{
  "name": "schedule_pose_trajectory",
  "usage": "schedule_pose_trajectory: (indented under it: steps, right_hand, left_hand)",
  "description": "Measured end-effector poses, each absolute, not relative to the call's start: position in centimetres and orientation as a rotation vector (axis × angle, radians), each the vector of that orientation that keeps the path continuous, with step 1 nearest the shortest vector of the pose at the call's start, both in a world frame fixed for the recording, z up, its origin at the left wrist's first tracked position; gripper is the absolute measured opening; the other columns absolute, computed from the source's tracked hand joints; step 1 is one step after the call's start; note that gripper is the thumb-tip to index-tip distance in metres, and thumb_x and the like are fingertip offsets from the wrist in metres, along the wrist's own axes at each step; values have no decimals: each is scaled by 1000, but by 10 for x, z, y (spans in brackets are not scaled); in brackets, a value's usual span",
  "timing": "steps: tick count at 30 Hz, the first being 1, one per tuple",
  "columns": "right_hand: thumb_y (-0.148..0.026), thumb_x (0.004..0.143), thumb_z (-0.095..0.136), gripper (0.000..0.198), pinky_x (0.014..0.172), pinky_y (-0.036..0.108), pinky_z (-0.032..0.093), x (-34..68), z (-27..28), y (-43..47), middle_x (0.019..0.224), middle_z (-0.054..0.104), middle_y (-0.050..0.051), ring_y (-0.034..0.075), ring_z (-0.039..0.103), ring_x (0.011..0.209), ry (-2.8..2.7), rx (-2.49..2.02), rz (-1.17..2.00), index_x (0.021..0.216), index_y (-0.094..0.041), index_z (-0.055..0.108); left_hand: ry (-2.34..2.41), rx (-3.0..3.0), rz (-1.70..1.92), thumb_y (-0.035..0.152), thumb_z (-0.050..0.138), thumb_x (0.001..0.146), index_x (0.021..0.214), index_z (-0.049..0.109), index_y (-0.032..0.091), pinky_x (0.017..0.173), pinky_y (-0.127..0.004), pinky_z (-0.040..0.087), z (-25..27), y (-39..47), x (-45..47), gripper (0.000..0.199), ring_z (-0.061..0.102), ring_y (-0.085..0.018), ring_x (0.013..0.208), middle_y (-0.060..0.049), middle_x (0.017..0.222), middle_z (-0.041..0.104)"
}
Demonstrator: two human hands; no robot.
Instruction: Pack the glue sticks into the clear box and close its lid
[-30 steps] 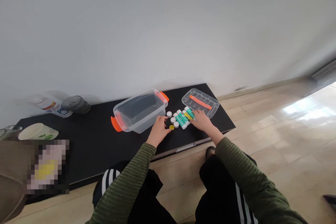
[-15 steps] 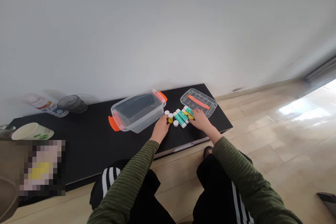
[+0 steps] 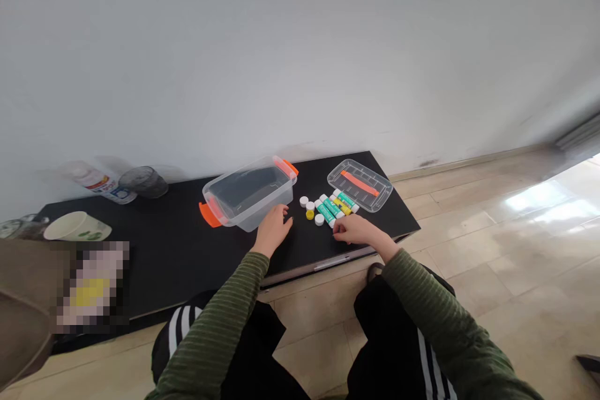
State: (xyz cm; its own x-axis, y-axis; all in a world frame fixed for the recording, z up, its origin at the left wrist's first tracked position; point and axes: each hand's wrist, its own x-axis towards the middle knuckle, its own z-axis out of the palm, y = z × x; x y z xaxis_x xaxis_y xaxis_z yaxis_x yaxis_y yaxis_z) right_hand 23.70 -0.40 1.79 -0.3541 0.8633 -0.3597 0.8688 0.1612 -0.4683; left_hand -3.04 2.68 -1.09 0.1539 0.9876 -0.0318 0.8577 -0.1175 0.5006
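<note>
My left hand [image 3: 274, 229] is over the black table top between the clear plastic box [image 3: 253, 215] and the loose caps. Its fingers are apart and hold nothing. At the front ends of a row of glue sticks [image 3: 327, 211], my right hand [image 3: 355, 230] hovers or rests with loosely bent fingers and nothing visible in them. Most sticks are teal and white; a yellow one [image 3: 344, 204] lies among them. Left of the row are white caps [image 3: 319, 219] and a yellow cap [image 3: 310, 215].
A clear lid [image 3: 379, 200] with an orange handle lies behind the sticks at the right. Leftward on the black table [image 3: 187, 256] are a tipped bottle [image 3: 105, 186], a dark glass [image 3: 143, 182] and a paper cup [image 3: 77, 227]. A wall runs behind.
My left hand has let go of the yellow cap and moved left, away from it. My right hand has come off the yellow glue stick and drawn toward the table's front edge.
</note>
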Motion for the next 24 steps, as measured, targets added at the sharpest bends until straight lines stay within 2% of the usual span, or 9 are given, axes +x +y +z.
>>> schedule_pose_trajectory:
  steps: [3,6,9,12,15,19,24]
  right_hand:
    - [-30,84,66,30,70,25,43,227,8,-5,96,74,2,20,67,94,2373,1683,-931,113,-25,70]
    - [-25,87,62,43,74,27,44,217,2,0,102,73,5,22,66,100,2386,1722,-861,130,-23,62]
    - [-22,88,60,45,81,30,45,211,0,5,110,72,9,24,64,106,2403,1763,-787,134,-20,59]
    - [-22,89,59,47,85,32,46,207,-1,5,119,68,12,26,62,112,2427,1770,-714,136,-18,57]
    - [-25,89,60,47,86,32,46,205,-4,3,121,67,12,26,61,113,2440,1765,-688,135,-19,57]
    - [-26,89,62,41,83,30,45,205,-5,1,120,67,11,24,62,111,2481,1736,-671,129,-18,60]
    - [-30,89,62,22,77,28,43,222,-1,4,108,70,8,22,64,101,2377,1787,-696,107,-19,68]
  left_hand:
    - [1705,2115,391,27,55,89,106,61,19,89,-34,49,-13,22,-28,20,64,-22,103,-9,110,65]
    - [1741,2213,377,28,57,88,116,60,17,96,-40,45,-13,19,-28,31,58,-28,114,-13,119,61]
    - [1818,2231,408,28,57,87,123,58,17,96,-43,44,-12,22,-30,37,52,-32,121,-15,125,57]
    - [1760,2196,413,30,58,86,109,64,19,92,-40,45,-16,26,-30,26,57,-28,112,-12,113,60]
    - [1516,2163,321,33,62,85,93,66,21,87,-35,46,-21,25,-21,16,60,-23,98,-7,99,63]
    - [1475,2250,269,34,67,82,94,67,20,89,-36,44,-27,21,-3,18,57,-26,103,-8,103,62]
    - [1583,2358,242,31,66,84,86,62,20,85,-37,44,-33,32,11,12,54,-26,102,-9,102,58]
